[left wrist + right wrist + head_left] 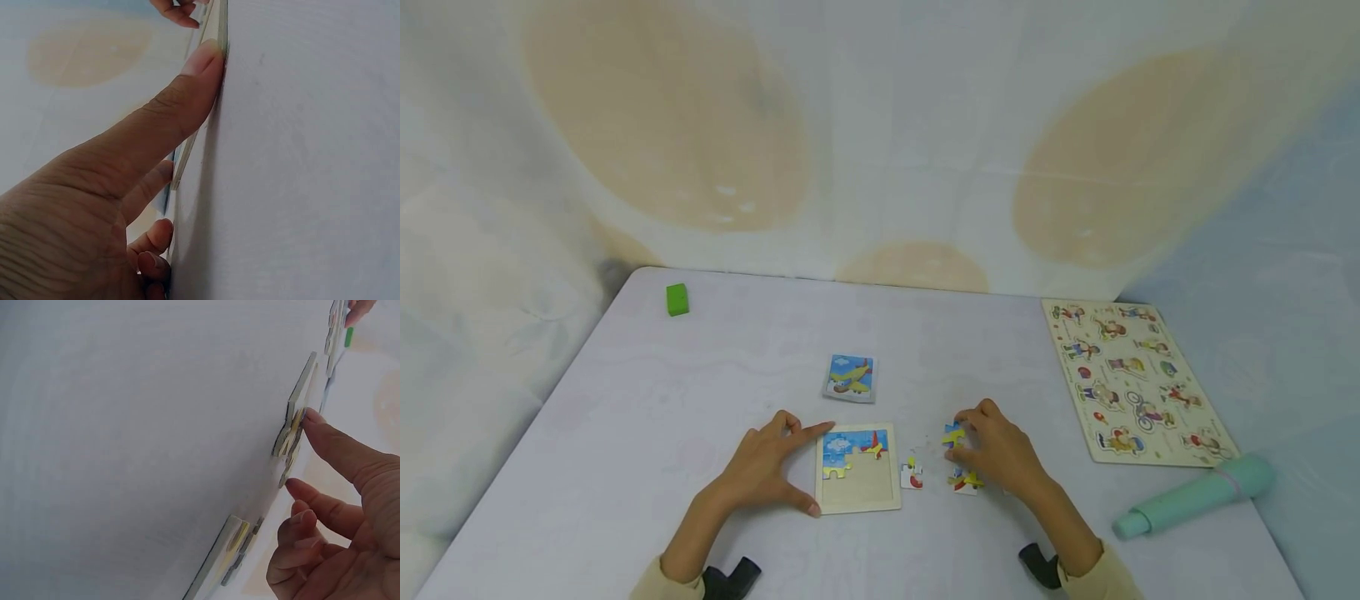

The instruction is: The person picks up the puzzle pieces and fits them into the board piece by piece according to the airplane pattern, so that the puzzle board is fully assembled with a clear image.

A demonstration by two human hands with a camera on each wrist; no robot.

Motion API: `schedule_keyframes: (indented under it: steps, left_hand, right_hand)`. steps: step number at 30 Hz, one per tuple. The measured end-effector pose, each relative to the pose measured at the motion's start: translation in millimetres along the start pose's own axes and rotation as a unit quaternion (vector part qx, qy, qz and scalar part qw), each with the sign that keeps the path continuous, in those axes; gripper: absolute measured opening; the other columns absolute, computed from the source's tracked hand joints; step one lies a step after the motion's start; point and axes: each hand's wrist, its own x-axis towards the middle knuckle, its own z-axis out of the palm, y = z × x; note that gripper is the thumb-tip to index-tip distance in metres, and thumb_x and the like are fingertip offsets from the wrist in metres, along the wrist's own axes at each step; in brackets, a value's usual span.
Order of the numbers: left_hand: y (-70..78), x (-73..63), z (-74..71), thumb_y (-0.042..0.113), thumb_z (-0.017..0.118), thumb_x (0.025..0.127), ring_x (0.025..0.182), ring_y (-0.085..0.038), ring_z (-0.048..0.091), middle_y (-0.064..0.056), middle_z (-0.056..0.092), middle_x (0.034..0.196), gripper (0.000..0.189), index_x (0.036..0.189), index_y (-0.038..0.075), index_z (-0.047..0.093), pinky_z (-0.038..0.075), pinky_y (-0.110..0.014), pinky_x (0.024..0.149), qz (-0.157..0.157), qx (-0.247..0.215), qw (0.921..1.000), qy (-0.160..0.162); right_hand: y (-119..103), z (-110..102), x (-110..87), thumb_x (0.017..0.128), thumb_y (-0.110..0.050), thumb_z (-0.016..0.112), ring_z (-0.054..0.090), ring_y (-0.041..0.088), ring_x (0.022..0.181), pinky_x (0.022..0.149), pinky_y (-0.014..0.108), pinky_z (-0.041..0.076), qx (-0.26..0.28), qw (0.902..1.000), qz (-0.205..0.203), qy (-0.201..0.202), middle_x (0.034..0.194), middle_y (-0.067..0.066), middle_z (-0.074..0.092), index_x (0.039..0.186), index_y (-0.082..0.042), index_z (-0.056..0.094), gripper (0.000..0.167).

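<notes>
A square wooden puzzle tray (859, 497) lies on the table, its upper part filled with several blue-sky pieces. At its left side, my left hand (758, 471) holds it between the thumb at the lower corner and the index finger at the upper corner. My right hand (1003, 450) pinches a blue and yellow puzzle piece (953, 435) between thumb and index finger, low over the table. Just below it lie loose pieces with yellow and red (964, 482), partly hidden by the hand. Another loose piece (912, 475) sits beside the tray's right edge.
Behind the tray lies a small airplane picture card or stack (850, 377). A green block (677, 299) is at the far left. On the right are a large picture board (1138, 392) and a mint-green rolled tube (1195, 497) near the table's edge.
</notes>
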Motion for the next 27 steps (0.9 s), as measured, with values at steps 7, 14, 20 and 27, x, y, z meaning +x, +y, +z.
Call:
schedule_keyframes:
  steps: [7,14,20,27]
  left_hand:
    - [1.7,-0.6,-1.1,0.063,0.09,0.049,0.081,-0.011,0.037,0.005,0.039,0.103,0.104,0.142,0.033,0.055,0.026,-0.028,0.067,0.002,-0.004,1.0,0.004]
    - [2.5,-1.0,-1.5,0.063,0.09,0.049,0.081,-0.011,0.037,0.005,0.04,0.103,0.104,0.142,0.033,0.055,0.027,-0.028,0.068,0.005,-0.004,1.0,0.006]
    - [2.0,-1.3,-2.6,0.064,0.089,0.049,0.082,-0.01,0.037,0.005,0.04,0.103,0.104,0.142,0.034,0.055,0.027,-0.028,0.068,0.003,-0.005,1.0,0.006]
    - [2.5,-0.9,-3.0,0.062,0.091,0.049,0.082,-0.011,0.037,0.005,0.04,0.103,0.104,0.142,0.034,0.055,0.027,-0.028,0.068,-0.002,-0.006,1.0,0.003]
  right_hand:
    - [-1,0,-1.8,0.075,-0.027,0.087,0.05,0.012,0.072,0.062,0.022,0.043,-0.035,0.9989,-0.025,0.02,0.098,0.003,0.052,0.112,-0.004,0.071,0.046]
    - [2,1,-2.5,0.072,-0.031,0.088,0.047,0.011,0.069,0.059,0.021,0.041,-0.048,0.9976,-0.036,0.034,0.096,0.003,0.053,0.109,-0.004,0.072,0.048]
    - [2,1,-2.2,0.071,-0.032,0.089,0.045,0.01,0.065,0.055,0.02,0.038,-0.059,0.9956,-0.055,0.048,0.095,0.004,0.052,0.109,-0.003,0.072,0.05]
    - [-7,-3,-5.8,0.071,-0.033,0.089,0.043,0.008,0.062,0.054,0.019,0.038,-0.065,0.9919,-0.086,0.067,0.098,0.003,0.053,0.108,-0.005,0.072,0.049]
